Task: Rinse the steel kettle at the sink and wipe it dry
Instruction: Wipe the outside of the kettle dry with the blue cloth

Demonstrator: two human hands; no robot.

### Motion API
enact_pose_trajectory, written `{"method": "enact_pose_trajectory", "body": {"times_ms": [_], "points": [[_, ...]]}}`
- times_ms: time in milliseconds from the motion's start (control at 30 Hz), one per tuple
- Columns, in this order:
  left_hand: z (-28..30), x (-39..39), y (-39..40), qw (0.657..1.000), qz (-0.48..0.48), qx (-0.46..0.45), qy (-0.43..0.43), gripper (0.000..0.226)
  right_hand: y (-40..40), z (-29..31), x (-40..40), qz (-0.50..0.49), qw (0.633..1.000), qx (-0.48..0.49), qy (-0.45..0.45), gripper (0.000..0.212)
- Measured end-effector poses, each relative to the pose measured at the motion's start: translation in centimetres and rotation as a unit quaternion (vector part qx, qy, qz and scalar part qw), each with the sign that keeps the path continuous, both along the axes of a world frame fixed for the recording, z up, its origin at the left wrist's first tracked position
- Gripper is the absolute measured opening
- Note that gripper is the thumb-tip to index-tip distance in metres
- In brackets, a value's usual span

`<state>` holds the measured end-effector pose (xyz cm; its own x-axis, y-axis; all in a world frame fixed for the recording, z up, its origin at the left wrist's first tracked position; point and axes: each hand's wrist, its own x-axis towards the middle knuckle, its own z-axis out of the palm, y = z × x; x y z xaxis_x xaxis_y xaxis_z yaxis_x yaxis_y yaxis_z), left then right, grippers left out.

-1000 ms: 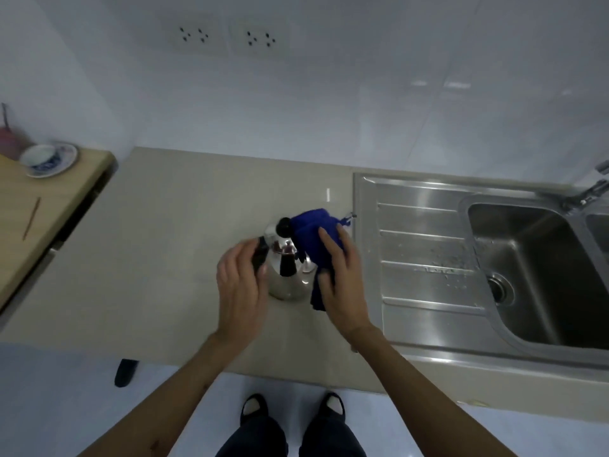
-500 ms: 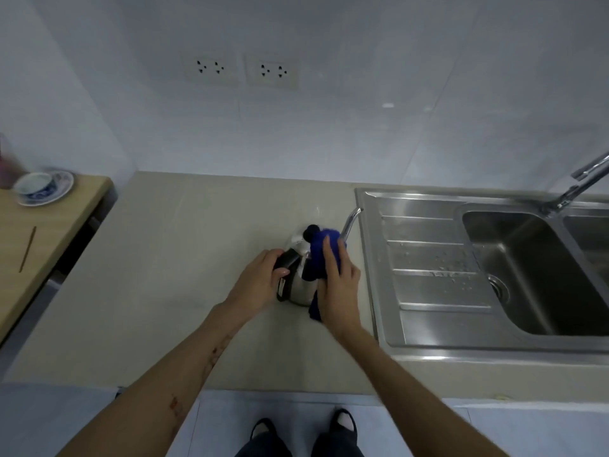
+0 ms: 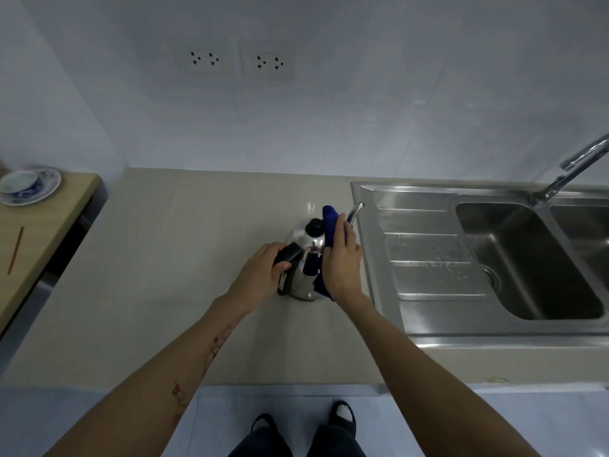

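Note:
The steel kettle (image 3: 304, 258) stands upright on the beige counter (image 3: 164, 258), just left of the sink unit. It has a black lid knob, a black handle and a thin spout pointing right toward the drainboard. My left hand (image 3: 260, 275) grips the black handle on the kettle's left side. My right hand (image 3: 341, 262) presses a dark blue cloth (image 3: 330, 222) against the kettle's right side, and the cloth covers the base of the spout.
The stainless sink (image 3: 527, 258) with its wet drainboard (image 3: 428, 258) lies to the right, with a tap (image 3: 573, 169) at the far right. A wooden side table on the left holds a cup on a saucer (image 3: 28, 186) and a chopstick (image 3: 15, 250). Wall sockets (image 3: 235, 62) sit above.
The view has lifted so the kettle sits lower on the counter. My left hand slid onto the handle, and my right hand moved the cloth along the kettle's right side near the spout.

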<state>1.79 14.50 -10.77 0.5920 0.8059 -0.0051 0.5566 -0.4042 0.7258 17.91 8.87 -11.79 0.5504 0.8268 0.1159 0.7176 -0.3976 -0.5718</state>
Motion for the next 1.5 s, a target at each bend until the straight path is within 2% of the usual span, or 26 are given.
{"method": "enact_pose_trajectory", "body": {"times_ms": [133,200,267,333,400,433,533,600,667,733,767,867,933,1000,1033,1067,1133,1167,1233,1300,1433,1500], "points": [[-0.3,-0.1,-0.4,0.999,0.015,-0.023,-0.027,0.035,-4.7,-1.6,-2.0,0.087,0.982,-0.03,-0.163,0.097],[-0.3,-0.1,-0.6,0.998,0.029,-0.036,-0.047,0.037,-5.6,-0.9,-0.8,0.156,0.954,-0.034,-0.253,0.1],[-0.4,-0.2,-0.9,0.994,0.051,-0.061,-0.069,0.037,-5.3,1.0,1.2,0.248,0.886,-0.036,-0.39,0.09],[-0.5,-0.4,-1.1,0.989,0.068,-0.094,-0.089,0.037,-4.2,4.0,2.0,0.308,0.815,-0.084,-0.483,0.081],[-0.4,-0.4,-1.2,0.986,0.08,-0.11,-0.098,0.037,-1.9,7.0,2.0,0.329,0.773,-0.118,-0.53,0.069],[-0.4,-0.4,-1.2,0.985,0.085,-0.111,-0.098,0.037,-0.6,8.2,1.7,0.336,0.764,-0.121,-0.538,0.062],[-0.3,-0.3,-1.3,0.987,0.09,-0.1,-0.092,0.035,3.5,10.5,1.0,0.33,0.776,-0.185,-0.504,0.042],[-0.2,-0.2,-1.3,0.987,0.091,-0.093,-0.093,0.036,4.9,11.1,1.1,0.376,0.771,-0.221,-0.465,0.037],[-0.1,-0.1,-1.5,0.986,0.097,-0.092,-0.097,0.036,5.6,11.1,2.2,0.44,0.762,-0.219,-0.422,0.043],[0.0,-0.1,-1.5,0.986,0.103,-0.09,-0.099,0.036,5.8,11.3,3.0,0.434,0.797,-0.224,-0.355,0.051],[0.0,-0.1,-1.5,0.986,0.104,-0.09,-0.099,0.036,5.9,11.4,2.9,0.424,0.804,-0.24,-0.341,0.053],[0.1,-0.1,-1.7,0.986,0.099,-0.091,-0.094,0.035,6.1,11.3,1.8,0.446,0.787,-0.264,-0.335,0.052],[0.1,-0.1,-1.7,0.986,0.101,-0.093,-0.093,0.034,6.6,11.6,2.2,0.422,0.829,-0.28,-0.235,0.057],[0.2,-0.1,-1.7,0.986,0.105,-0.092,-0.091,0.033,7.2,11.2,4.1,0.342,0.897,-0.277,-0.052,0.054],[0.2,0.0,-1.9,0.986,0.108,-0.091,-0.091,0.032,6.9,10.4,5.3,0.296,0.917,-0.259,0.056,0.048],[0.1,0.0,-1.9,0.985,0.112,-0.091,-0.094,0.032,6.2,9.5,6.1,0.252,0.927,-0.233,0.15,0.046],[0.1,0.1,-2.1,0.984,0.118,-0.091,-0.099,0.032,3.7,7.1,6.7,0.188,0.941,-0.161,0.231,0.053],[0.1,0.1,-2.1,0.984,0.12,-0.092,-0.097,0.033,1.9,6.0,6.2,0.17,0.953,-0.111,0.224,0.059],[0.3,0.2,-2.1,0.984,0.12,-0.097,-0.093,0.033,-1.4,2.8,4.0,0.16,0.978,0.001,0.135,0.069],[0.4,0.3,-2.4,0.985,0.116,-0.098,-0.083,0.034,-3.6,0.8,1.1,0.155,0.983,0.06,0.079,0.074],[0.2,1.3,-4.4,0.976,0.157,-0.11,-0.102,0.031,-1.3,0.5,0.7,0.099,0.981,0.092,0.136,0.063],[0.2,2.0,-5.9,0.97,0.184,-0.112,-0.113,0.029,-0.4,1.0,1.1,0.065,0.982,0.092,0.152,0.068]]}}
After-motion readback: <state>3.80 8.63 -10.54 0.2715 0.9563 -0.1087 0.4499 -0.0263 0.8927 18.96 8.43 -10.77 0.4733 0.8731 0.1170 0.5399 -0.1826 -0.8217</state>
